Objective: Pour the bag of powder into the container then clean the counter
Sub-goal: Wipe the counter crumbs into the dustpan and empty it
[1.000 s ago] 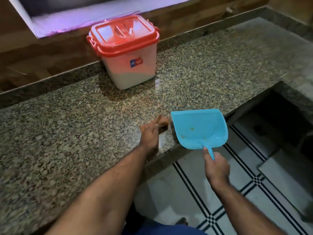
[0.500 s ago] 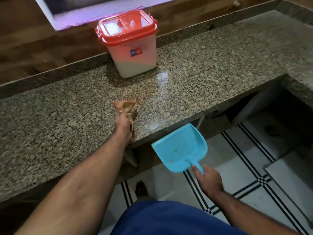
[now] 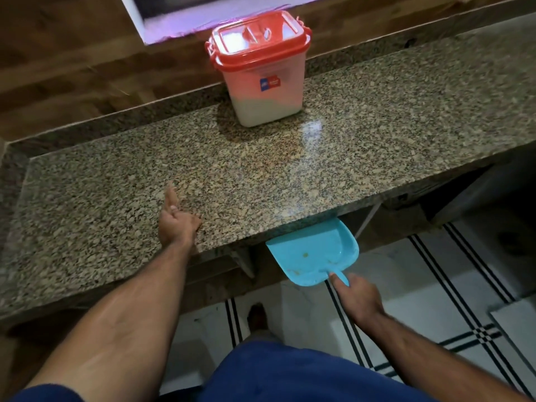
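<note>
A clear container (image 3: 261, 91) with a red lid shut on it stands at the back of the granite counter (image 3: 377, 134), with white powder in its lower part. My left hand (image 3: 177, 224) rests on the counter near the front edge, fingers curled on a small brown cloth whose tip (image 3: 170, 195) pokes out ahead and blurs into the hand. My right hand (image 3: 356, 300) grips the handle of a blue dustpan (image 3: 313, 253). The pan is held just under the counter's front edge, to the right of my left hand, with a few crumbs in it.
A wooden wall and a window ledge (image 3: 179, 27) run behind the counter. Below the counter's front edge lies a white tiled floor with black stripes (image 3: 464, 285). My blue shorts (image 3: 290, 372) fill the bottom of the view. A raised granite lip borders the counter's left end.
My left hand has swept left along the counter's front edge. The dustpan dropped from counter level to below the edge, then rose to tuck under it.
</note>
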